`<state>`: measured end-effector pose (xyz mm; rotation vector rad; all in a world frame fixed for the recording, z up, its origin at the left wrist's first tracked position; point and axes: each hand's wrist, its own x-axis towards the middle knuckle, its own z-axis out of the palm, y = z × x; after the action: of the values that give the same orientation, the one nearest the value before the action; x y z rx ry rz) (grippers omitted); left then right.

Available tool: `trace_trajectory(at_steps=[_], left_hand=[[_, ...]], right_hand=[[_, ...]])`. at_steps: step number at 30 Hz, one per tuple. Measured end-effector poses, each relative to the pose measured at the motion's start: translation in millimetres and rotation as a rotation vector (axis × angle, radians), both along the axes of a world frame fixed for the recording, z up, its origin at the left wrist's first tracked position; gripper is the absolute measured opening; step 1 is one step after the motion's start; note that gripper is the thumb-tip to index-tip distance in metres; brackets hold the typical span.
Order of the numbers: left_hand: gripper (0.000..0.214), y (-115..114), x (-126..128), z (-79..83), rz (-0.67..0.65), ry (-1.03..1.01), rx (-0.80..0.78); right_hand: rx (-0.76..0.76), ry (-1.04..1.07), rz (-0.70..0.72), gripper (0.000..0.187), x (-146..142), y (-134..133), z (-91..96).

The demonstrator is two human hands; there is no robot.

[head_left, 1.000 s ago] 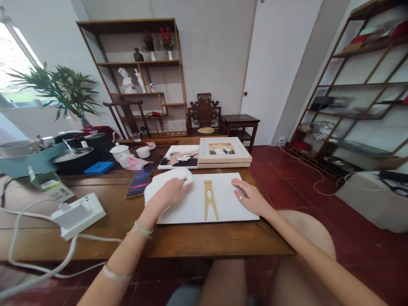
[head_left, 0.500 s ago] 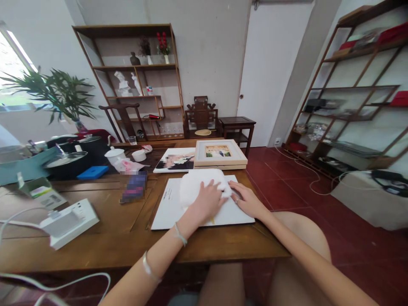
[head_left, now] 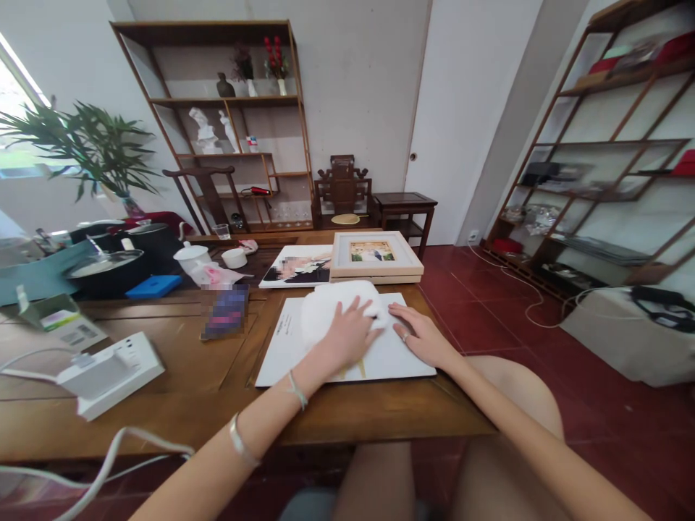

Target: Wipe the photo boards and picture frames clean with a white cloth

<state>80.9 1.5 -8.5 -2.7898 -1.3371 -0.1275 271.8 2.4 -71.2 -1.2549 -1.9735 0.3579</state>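
Observation:
My left hand [head_left: 352, 329] lies flat with spread fingers on a folded white cloth [head_left: 320, 311], pressing it against a thin white panel [head_left: 402, 362]. Small dark print runs down the panel's left side, and yellowish marks show near its front edge under my left wrist. To the right of the cloth, my right hand [head_left: 420, 336] rests with its fingers stretched out on the panel's right edge. A ring is on one of its fingers. Just behind the panel sit a framed picture [head_left: 374, 252] in a pale wooden frame and an unframed photo print [head_left: 298, 266].
The wooden table [head_left: 217, 405] carries a white power strip [head_left: 119, 376], an opened small box [head_left: 59, 318], a blue flat box [head_left: 153, 286], a black pot [head_left: 106, 271] and a white teapot [head_left: 191, 257]. White cables [head_left: 108, 449] hang at the left front edge.
My left hand and the cloth have slid a little left across the panel, showing more of the yellowish marks. My right hand stays at the right edge. The view has shifted slightly.

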Motion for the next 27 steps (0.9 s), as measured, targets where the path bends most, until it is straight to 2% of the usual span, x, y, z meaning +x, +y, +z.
trace_trajectory(at_steps=[3,5,7,9,13,16,19,22,25,27], left_hand=[[0.043,21.6,5.4,-1.8,0.053,0.005,0.011],[0.040,17.0,11.1,-4.2,0.077,0.010,0.024],[0.036,-1.4,17.0,-7.4,0.081,0.039,0.038],[0.032,-29.1,21.3,-11.7,0.066,0.086,0.052],[0.028,-86.8,21.9,-20.0,-0.052,0.148,0.047],[0.027,-105.0,18.5,-17.4,-0.139,0.155,0.045],[0.028,-87.5,16.6,-7.0,-0.125,0.177,0.032],[0.030,-45.7,17.0,0.8,-0.062,0.143,0.017],[0.035,-5.9,20.4,0.9,-0.025,0.072,0.022],[0.037,9.2,25.5,-0.8,-0.050,0.047,0.039]], right_hand=[[-0.009,-0.001,-0.013,0.035,-0.4,0.3,1.4],[-0.006,0.001,-0.015,0.034,-0.3,1.2,1.4],[0.002,0.002,-0.011,0.035,-0.1,2.3,0.9],[0.007,0.003,-0.011,0.037,0.2,3.0,0.1],[0.009,0.041,0.000,0.036,1.3,2.9,-1.1],[0.009,0.066,0.032,0.036,2.1,2.8,-1.7],[0.005,0.065,0.021,0.037,1.6,2.6,-1.2],[0.004,0.093,0.010,0.036,1.0,1.6,1.3],[-0.010,0.257,-0.037,0.036,2.1,0.2,3.8],[-0.008,0.409,-0.075,0.037,4.0,0.3,3.7]])
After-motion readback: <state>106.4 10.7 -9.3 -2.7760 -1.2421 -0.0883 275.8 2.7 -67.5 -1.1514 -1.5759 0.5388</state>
